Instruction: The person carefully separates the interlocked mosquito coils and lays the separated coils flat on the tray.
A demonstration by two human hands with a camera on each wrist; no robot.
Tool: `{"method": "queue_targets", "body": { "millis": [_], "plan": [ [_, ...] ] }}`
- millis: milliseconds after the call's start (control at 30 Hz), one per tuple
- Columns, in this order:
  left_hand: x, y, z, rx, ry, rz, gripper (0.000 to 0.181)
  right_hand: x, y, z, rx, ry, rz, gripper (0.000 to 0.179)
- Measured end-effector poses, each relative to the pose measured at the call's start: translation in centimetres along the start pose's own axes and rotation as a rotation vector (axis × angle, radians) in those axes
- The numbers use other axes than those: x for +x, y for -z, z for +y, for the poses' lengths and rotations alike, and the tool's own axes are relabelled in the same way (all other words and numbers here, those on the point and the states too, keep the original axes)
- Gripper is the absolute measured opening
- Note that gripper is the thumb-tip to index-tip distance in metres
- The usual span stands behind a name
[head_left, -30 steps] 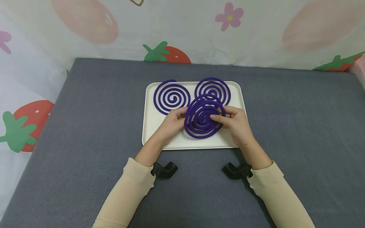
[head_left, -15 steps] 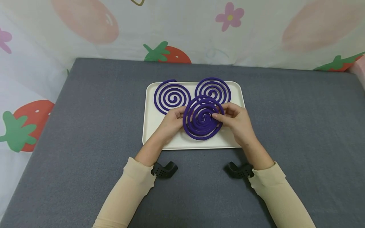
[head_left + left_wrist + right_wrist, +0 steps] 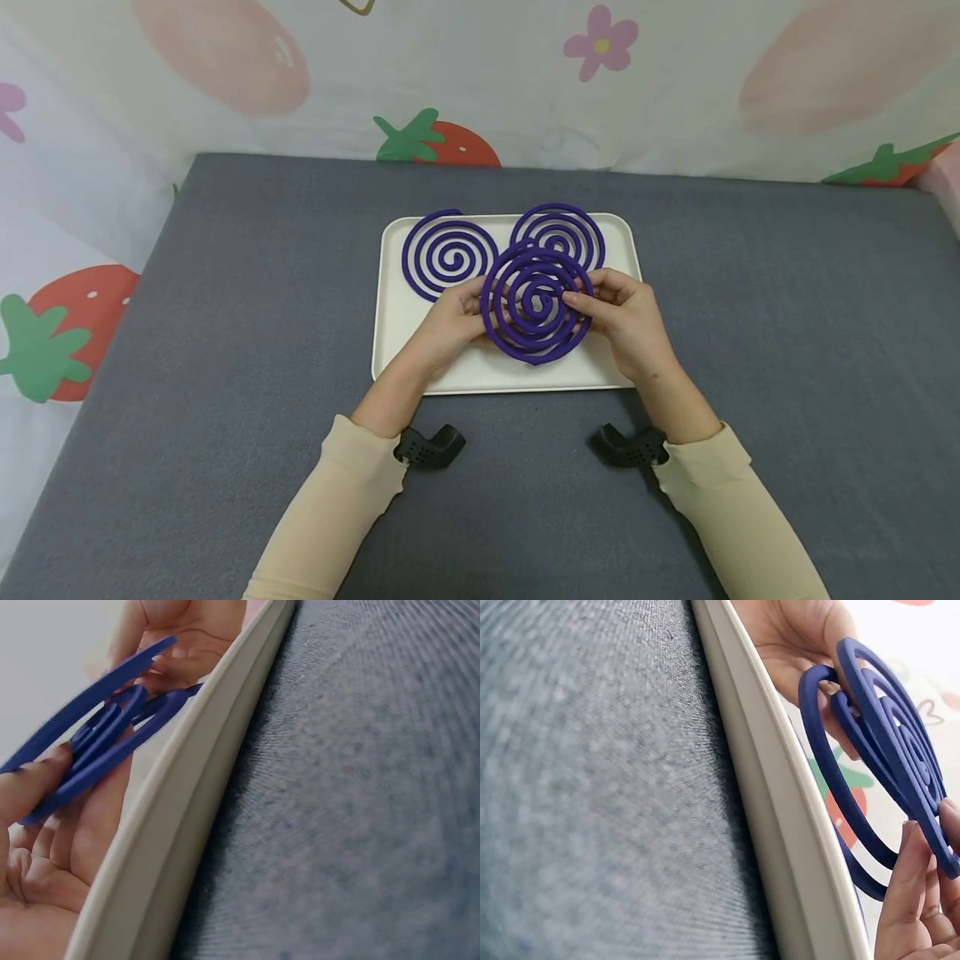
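Observation:
Between the two hands is a pair of purple mosquito coils (image 3: 537, 310), overlapping and partly spread apart, held above the white tray (image 3: 397, 350). The left hand (image 3: 450, 323) holds their left side, its fingers partly hidden beneath. From the right, the right hand (image 3: 628, 321) pinches them, with the thumb on top and fingers below. In the right wrist view, the held coils (image 3: 889, 742) show as separate layers with a gap between some loops. Two more purple coils lie on the tray's far side: a left coil (image 3: 454, 257) and a right coil (image 3: 558, 229), partly covered by the held pair.
The tray sits on a grey cloth-covered table (image 3: 262, 333). A curtain (image 3: 510, 83) printed with strawberries and flowers hangs behind and at the left. Each wrist wears a black device, one left (image 3: 431, 447) and one right (image 3: 628, 447).
The held coils have shifted against each other; the upper loop now sticks out farther left and the gaps look wider. The right hand has moved slightly right and away from the body.

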State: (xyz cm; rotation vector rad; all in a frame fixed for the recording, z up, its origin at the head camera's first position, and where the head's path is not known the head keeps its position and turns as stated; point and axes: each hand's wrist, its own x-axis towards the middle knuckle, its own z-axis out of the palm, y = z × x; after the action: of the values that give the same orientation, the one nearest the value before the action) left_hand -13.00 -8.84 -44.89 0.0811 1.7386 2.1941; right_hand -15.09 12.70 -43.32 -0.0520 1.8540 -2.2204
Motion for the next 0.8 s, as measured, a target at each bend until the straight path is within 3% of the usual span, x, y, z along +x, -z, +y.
{"method": "queue_targets", "body": {
  "millis": [400,800],
  "plan": [
    [-0.2,0.5,0.6,-0.039,0.016,0.026,0.031,0.3,1.1,-0.5,0.142,-0.022,0.068,0.017],
    [-0.2,0.4,0.7,-0.03,0.049,0.044,0.029,0.5,1.5,-0.4,0.156,-0.044,0.067,0.01]
  ]
}}
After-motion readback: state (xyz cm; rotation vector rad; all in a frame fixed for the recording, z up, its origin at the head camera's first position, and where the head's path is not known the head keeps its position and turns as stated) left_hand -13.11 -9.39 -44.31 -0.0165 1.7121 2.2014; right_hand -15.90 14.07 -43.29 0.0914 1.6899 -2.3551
